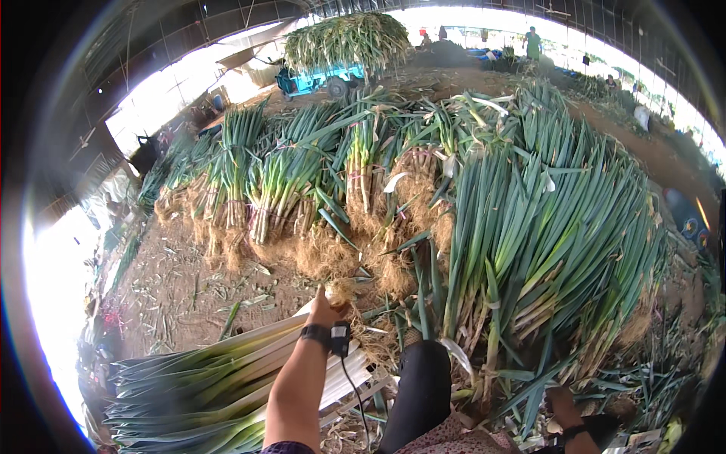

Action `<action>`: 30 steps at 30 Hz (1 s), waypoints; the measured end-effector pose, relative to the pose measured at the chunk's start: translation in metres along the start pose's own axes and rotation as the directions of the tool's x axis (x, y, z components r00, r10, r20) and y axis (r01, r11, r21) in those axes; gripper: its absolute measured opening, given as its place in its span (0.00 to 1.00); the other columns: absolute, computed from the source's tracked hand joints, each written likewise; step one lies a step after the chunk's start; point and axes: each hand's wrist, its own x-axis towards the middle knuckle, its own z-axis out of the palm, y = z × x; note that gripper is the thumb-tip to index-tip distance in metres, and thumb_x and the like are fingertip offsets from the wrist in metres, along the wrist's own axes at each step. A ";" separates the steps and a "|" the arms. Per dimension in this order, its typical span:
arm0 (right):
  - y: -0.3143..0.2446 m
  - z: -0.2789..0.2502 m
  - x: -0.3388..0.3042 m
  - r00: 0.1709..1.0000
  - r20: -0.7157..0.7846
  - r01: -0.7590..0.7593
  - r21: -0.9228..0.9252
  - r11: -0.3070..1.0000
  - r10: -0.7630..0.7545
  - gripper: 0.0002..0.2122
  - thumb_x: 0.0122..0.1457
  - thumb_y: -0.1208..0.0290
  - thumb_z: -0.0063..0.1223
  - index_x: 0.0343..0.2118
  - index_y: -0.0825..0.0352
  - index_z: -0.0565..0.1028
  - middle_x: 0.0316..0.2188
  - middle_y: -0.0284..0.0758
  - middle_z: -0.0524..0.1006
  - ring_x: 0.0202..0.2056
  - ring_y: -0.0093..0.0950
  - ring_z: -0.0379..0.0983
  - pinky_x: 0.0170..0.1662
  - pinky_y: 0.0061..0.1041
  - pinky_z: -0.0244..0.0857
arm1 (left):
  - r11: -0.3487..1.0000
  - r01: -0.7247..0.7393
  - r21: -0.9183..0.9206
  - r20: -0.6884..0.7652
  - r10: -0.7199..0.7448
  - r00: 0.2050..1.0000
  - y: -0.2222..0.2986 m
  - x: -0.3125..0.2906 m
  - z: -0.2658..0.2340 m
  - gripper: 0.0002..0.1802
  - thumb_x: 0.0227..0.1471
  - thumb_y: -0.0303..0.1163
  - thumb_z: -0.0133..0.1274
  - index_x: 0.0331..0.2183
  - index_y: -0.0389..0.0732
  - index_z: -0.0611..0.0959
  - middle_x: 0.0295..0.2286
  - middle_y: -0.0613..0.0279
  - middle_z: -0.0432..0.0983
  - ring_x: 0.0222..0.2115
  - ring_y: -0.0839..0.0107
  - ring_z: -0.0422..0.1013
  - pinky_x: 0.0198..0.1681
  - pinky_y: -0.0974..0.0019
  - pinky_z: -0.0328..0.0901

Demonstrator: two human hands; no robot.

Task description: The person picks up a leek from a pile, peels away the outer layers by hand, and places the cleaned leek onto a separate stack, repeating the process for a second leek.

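My left hand (324, 309), with a dark band and a small black device at its wrist, is closed around the root end of a leek at the upper edge of a trimmed pile. That pile of leeks (227, 371) lies at lower left, white stalks toward me and green leaves pointing left. A tuft of pale roots (342, 290) sticks out beside my fingers. My right hand (561, 407) is low at the right, by loose green leaves near a big stack of untrimmed leeks (544, 242). It is in shade, and its fingers cannot be made out.
Tied bundles of leeks (280, 181) with brown roots stand in a row ahead. Leaf scraps litter the dirt floor (181, 284). A blue cart (321, 79) loaded with leeks is at the back; a person in green (532, 45) stands far right. A cable (355, 390) hangs from my left wrist.
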 end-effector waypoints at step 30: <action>-0.343 0.082 -0.040 0.511 0.250 0.816 0.160 0.555 -0.822 0.24 0.49 0.67 0.56 0.48 0.67 0.62 0.31 0.46 0.74 0.31 0.43 0.73 0.32 0.31 0.69 | 0.813 -0.554 0.177 0.802 0.207 0.560 -0.128 -0.275 0.015 0.31 0.46 0.38 0.56 0.50 0.41 0.63 0.45 0.58 0.65 0.46 0.64 0.61 0.48 0.58 0.59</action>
